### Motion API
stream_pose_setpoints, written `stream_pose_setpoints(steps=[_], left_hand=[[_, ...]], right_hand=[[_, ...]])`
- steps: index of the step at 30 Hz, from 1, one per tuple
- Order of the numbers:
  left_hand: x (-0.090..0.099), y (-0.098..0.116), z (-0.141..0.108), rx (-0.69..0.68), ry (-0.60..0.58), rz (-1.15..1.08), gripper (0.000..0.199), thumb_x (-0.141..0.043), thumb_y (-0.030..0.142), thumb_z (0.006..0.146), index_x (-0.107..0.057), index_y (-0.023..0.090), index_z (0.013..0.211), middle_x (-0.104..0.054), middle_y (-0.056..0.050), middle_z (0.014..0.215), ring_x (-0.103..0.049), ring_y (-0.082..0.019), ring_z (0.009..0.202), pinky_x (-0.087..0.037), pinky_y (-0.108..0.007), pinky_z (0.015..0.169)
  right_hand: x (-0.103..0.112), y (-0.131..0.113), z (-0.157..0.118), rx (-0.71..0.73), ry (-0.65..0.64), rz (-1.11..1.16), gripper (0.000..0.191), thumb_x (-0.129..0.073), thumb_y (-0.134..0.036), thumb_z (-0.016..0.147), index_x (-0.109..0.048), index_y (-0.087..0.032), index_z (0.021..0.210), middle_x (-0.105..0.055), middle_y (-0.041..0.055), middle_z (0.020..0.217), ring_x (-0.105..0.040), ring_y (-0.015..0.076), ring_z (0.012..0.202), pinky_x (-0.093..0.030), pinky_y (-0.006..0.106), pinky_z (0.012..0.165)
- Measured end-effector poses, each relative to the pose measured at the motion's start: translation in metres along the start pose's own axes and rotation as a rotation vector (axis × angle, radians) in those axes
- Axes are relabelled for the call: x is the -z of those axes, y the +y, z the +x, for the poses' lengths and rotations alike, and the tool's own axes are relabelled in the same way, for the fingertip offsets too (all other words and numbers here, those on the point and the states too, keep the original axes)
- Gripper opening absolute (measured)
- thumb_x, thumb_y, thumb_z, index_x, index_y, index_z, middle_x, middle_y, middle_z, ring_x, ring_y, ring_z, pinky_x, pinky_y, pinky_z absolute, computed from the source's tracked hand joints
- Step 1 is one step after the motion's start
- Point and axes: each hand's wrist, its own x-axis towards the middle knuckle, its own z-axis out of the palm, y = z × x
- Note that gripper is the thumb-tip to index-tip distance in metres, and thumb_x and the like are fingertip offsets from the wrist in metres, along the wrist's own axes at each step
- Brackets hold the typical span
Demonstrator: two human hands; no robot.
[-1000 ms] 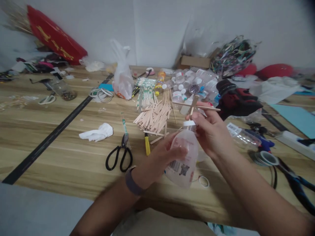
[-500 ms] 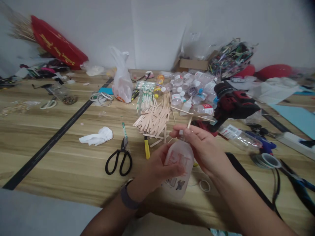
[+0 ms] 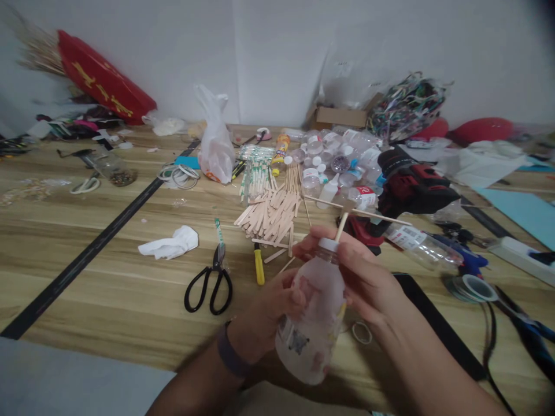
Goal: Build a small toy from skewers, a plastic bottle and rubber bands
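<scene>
A frosted plastic bottle [image 3: 310, 329] with faded red print tilts in front of me. My left hand [image 3: 271, 309] is wrapped around its body from the left side. At the neck, the fingers of my right hand [image 3: 368, 277] close around the white cap [image 3: 328, 245]. A thin wooden stick [image 3: 341, 226] rises from the cap. Across its top lies a long, thin wooden crosspiece [image 3: 381, 216]; the joint between them is blurred. Just beyond my hands lies a heap of flat wooden craft sticks [image 3: 271, 214].
Black-handled scissors [image 3: 208, 292], a yellow-handled tool [image 3: 259, 267] and a crumpled tissue [image 3: 173, 242] lie to the left. Clear bottles [image 3: 333, 141] crowd the back, beside a red-and-black power drill [image 3: 416, 188]. A tape roll [image 3: 474, 288] and a dark flat slab [image 3: 437, 323] are at the right.
The bottle has come up closer to me and turned, so its print faces differently. Its cap now shows clearly, and the crosspiece on the stick has swung and shifted right.
</scene>
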Motion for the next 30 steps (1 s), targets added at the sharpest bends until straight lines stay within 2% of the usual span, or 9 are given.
stream_pose_setpoints(steps=[3, 6, 8, 12, 18, 22, 26, 28, 30], left_hand=[[0.000, 0.005, 0.004, -0.082, 0.131, 0.142, 0.047, -0.082, 0.047, 0.063, -0.070, 0.023, 0.102, -0.070, -0.002, 0.087, -0.062, -0.019, 0.076, -0.050, -0.028, 0.067], [-0.001, 0.009, 0.006, -0.142, 0.262, 0.378, 0.058, -0.081, 0.033, 0.065, -0.064, 0.022, 0.119, -0.069, -0.004, 0.102, -0.062, -0.023, 0.090, -0.050, -0.031, 0.078], [-0.002, 0.010, 0.006, -0.143, 0.277, 0.435, 0.061, -0.079, 0.033, 0.066, -0.061, 0.020, 0.122, -0.068, -0.005, 0.105, -0.061, -0.024, 0.092, -0.050, -0.033, 0.080], [-0.003, 0.009, 0.005, -0.149, 0.217, 0.421, 0.056, -0.077, 0.038, 0.068, -0.063, 0.021, 0.119, -0.069, -0.004, 0.102, -0.062, -0.023, 0.090, -0.050, -0.032, 0.078], [-0.003, 0.004, 0.002, -0.179, 0.450, 0.718, 0.070, -0.078, 0.037, 0.069, -0.054, 0.021, 0.133, -0.065, -0.008, 0.119, -0.060, -0.027, 0.101, -0.049, -0.039, 0.089], [-0.004, 0.000, 0.001, -0.195, 0.408, 0.743, 0.065, -0.077, 0.038, 0.071, -0.055, 0.024, 0.130, -0.066, -0.006, 0.114, -0.062, -0.026, 0.097, -0.050, -0.039, 0.086], [-0.006, -0.007, 0.003, -0.294, 0.446, 0.891, 0.069, -0.078, 0.037, 0.071, -0.052, 0.023, 0.134, -0.062, -0.009, 0.126, -0.057, -0.030, 0.112, -0.043, -0.044, 0.100], [-0.006, -0.008, 0.004, -0.304, 0.399, 0.840, 0.070, -0.078, 0.037, 0.071, -0.052, 0.024, 0.135, -0.061, -0.009, 0.128, -0.056, -0.030, 0.113, -0.043, -0.042, 0.100], [-0.004, -0.005, 0.004, -0.252, 0.330, 0.696, 0.070, -0.078, 0.039, 0.071, -0.053, 0.025, 0.135, -0.063, -0.007, 0.124, -0.059, -0.028, 0.108, -0.047, -0.039, 0.094]], right_hand=[[-0.007, 0.001, 0.001, 0.023, 0.208, -0.109, 0.030, -0.081, -0.045, 0.076, -0.077, -0.030, 0.102, -0.077, 0.0034, 0.097, -0.069, 0.0208, 0.088, -0.054, 0.029, 0.071], [-0.013, 0.002, 0.000, 0.104, 0.303, -0.101, 0.032, -0.081, -0.043, 0.077, -0.075, -0.031, 0.106, -0.076, 0.0028, 0.108, -0.066, 0.0214, 0.103, -0.052, 0.030, 0.084], [-0.013, 0.002, -0.001, 0.108, 0.299, -0.057, 0.033, -0.080, -0.045, 0.077, -0.075, -0.031, 0.106, -0.076, 0.0031, 0.112, -0.066, 0.0224, 0.107, -0.052, 0.032, 0.088], [-0.007, 0.004, 0.000, 0.092, 0.278, -0.076, 0.033, -0.080, -0.045, 0.076, -0.076, -0.029, 0.104, -0.077, 0.0055, 0.107, -0.069, 0.0243, 0.101, -0.052, 0.037, 0.090], [0.001, 0.012, 0.003, 0.165, 0.339, -0.153, 0.029, -0.082, -0.045, 0.074, -0.078, -0.027, 0.097, -0.078, 0.0053, 0.094, -0.069, 0.0265, 0.093, -0.052, 0.040, 0.086], [-0.001, 0.011, 0.003, 0.183, 0.358, -0.172, 0.027, -0.085, -0.042, 0.070, -0.076, -0.026, 0.090, -0.076, 0.0032, 0.086, -0.066, 0.0218, 0.081, -0.052, 0.033, 0.073], [-0.007, 0.009, 0.002, 0.200, 0.436, -0.117, 0.031, -0.091, -0.035, 0.060, -0.065, -0.025, 0.075, -0.069, -0.0028, 0.072, -0.057, 0.0150, 0.059, -0.047, 0.026, 0.054], [-0.007, 0.009, 0.000, 0.175, 0.411, -0.129, 0.032, -0.091, -0.033, 0.061, -0.066, -0.027, 0.081, -0.070, -0.0030, 0.076, -0.059, 0.0150, 0.060, -0.048, 0.025, 0.054], [-0.004, 0.007, -0.003, 0.147, 0.299, -0.144, 0.036, -0.088, -0.039, 0.067, -0.070, -0.030, 0.097, -0.074, 0.0000, 0.093, -0.066, 0.0185, 0.078, -0.052, 0.027, 0.066]])
